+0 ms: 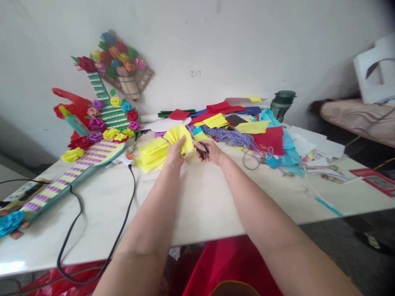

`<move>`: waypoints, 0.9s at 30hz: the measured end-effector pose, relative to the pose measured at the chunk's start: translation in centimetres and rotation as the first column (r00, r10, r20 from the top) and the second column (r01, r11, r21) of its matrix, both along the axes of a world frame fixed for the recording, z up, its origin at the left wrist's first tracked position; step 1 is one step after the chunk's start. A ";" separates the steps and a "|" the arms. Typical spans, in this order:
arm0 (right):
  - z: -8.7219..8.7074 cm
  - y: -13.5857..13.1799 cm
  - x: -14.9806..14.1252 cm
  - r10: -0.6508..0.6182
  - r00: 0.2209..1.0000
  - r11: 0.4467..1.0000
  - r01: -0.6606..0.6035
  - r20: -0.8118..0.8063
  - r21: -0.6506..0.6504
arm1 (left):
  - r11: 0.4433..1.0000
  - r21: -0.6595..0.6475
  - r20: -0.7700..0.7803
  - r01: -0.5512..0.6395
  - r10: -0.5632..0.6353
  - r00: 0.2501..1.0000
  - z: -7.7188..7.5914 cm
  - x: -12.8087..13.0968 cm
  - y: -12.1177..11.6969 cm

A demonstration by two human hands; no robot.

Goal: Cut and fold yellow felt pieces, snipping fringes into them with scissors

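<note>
In the middle of the table, my left hand (177, 150) is closed on a folded piece of yellow crepe paper (179, 136), its top edge fanned out. Just to its right, my right hand (212, 151) grips a pair of scissors (202, 151) by the black handles. The blades point up and left, close beside the paper's right edge; whether they touch it I cannot tell. Under and left of my left hand lies a stack of yellow crepe paper sheets (151, 154).
Decorated boards with paper flowers (114, 117) stand at the left. A glue gun (125, 158) with a black cord lies nearby. Behind are purple yarn (231, 136), red paper (271, 139), a phone (236, 119) and a dark bottle (282, 105). White scraps (321, 144) lie right.
</note>
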State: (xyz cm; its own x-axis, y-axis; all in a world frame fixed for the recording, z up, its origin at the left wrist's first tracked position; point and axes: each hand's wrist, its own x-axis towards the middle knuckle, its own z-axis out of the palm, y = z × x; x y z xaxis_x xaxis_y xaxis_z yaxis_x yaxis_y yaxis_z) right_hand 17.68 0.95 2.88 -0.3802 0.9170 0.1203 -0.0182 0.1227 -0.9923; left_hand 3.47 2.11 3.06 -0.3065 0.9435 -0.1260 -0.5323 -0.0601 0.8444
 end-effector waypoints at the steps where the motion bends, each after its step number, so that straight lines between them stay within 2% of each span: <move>1: 0.0 0.0 0.0 0.009 1.000 1.000 -0.009 -0.001 0.002 | 1.000 -0.001 -0.004 0.002 -0.002 1.000 -0.1 0.0 0.0; 7: -0.3 0.1 0.3 0.051 0.999 0.998 -0.051 -0.014 0.022 | 0.999 0.030 0.010 0.021 -0.021 1.000 -0.3 -0.1 0.1; 27: -0.6 0.4 -0.3 -0.014 1.000 0.994 0.016 -0.017 0.107 | 0.999 0.040 -0.013 0.013 -0.012 1.000 0.3 0.3 -0.3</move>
